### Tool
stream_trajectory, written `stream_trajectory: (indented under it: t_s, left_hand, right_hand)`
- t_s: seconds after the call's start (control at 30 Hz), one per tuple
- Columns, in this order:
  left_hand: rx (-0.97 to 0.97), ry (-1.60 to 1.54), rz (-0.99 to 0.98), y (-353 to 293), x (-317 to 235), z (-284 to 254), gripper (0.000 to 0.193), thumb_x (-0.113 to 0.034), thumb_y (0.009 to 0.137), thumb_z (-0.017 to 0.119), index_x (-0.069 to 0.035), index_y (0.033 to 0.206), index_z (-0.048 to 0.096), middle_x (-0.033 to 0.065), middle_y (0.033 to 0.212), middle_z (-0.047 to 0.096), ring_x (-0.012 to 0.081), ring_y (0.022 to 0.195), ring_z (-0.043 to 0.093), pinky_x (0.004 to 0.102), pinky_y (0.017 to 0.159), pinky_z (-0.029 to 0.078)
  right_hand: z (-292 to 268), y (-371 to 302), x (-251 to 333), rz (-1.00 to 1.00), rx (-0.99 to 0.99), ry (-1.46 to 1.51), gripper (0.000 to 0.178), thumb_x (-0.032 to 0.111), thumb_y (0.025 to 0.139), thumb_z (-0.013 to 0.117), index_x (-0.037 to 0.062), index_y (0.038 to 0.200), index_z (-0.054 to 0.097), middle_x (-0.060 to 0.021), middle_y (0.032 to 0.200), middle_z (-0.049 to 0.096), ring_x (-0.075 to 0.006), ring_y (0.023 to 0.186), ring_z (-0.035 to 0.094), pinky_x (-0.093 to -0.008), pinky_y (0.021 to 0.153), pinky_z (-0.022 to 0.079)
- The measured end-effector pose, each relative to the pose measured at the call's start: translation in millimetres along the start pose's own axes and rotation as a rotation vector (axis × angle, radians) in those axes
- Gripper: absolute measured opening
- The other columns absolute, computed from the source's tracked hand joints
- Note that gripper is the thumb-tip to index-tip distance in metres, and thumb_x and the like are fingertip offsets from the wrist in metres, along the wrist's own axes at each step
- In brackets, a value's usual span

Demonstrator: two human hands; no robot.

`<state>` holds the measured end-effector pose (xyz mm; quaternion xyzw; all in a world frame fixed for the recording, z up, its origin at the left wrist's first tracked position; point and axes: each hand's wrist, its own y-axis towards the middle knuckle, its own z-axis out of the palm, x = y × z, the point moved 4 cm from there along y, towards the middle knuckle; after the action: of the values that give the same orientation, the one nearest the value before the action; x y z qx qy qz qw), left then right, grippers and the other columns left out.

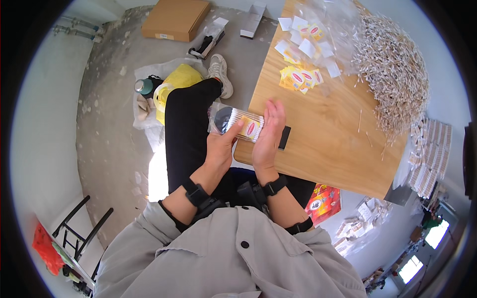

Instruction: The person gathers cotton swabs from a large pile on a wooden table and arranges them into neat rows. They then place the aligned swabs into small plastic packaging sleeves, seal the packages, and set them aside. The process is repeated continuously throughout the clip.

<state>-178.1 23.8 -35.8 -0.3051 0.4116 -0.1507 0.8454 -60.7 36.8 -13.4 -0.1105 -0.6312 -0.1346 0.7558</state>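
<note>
A clear plastic bag of cotton swabs with a yellow and white card inside is between my hands, over the near left corner of the wooden table. My left hand is closed on it, thumb across its front. The loose end of the bag points left. Against the pack's right end rests my right hand, its fingers stretched out and pointing away from me. A small dark flat object lies on the table beside that hand.
On the wooden table lie yellow cards, clear plastic bags, and a large heap of loose cotton swabs at the right. Stacked packs stand beyond the right edge. A cardboard box and yellow bag are on the floor.
</note>
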Motion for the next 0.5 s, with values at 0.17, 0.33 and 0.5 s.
stream_trajectory:
  t_s: [0.17, 0.33, 0.5]
  left_hand:
    - [0.012, -0.045, 0.032, 1, 0, 8, 0.025, -0.008, 0.089, 0.072, -0.003, 0.111, 0.062, 0.0048, 0.104, 0.068, 0.0148, 0.093, 0.066, 0.0303, 0.084, 0.054]
    - [0.037, -0.036, -0.019, 3, 2, 5, 0.027, -0.009, 0.091, 0.07, -0.002, 0.115, 0.06, 0.0053, 0.107, 0.066, 0.0138, 0.095, 0.065, 0.0284, 0.082, 0.054]
    - [0.08, -0.112, 0.003, 2, 0, 9, 0.026, -0.004, 0.089, 0.07, 0.001, 0.113, 0.061, 0.0074, 0.104, 0.068, 0.0138, 0.09, 0.066, 0.0289, 0.078, 0.054]
  right_hand:
    - [2, 3, -3, -0.003, 0.046, -0.115, 0.058, 0.038, 0.107, 0.029, -0.0028, 0.147, 0.025, -0.0183, 0.148, 0.033, -0.0282, 0.142, 0.029, -0.0428, 0.121, 0.015]
    - [23, 5, -1, 0.025, 0.084, -0.049, 0.057, 0.037, 0.106, 0.03, -0.0026, 0.147, 0.026, -0.018, 0.147, 0.034, -0.0281, 0.141, 0.031, -0.0425, 0.12, 0.017]
    - [38, 9, -1, 0.02, 0.136, -0.074, 0.057, 0.035, 0.105, 0.031, -0.0029, 0.147, 0.027, -0.0185, 0.146, 0.035, -0.0282, 0.14, 0.032, -0.042, 0.119, 0.018]
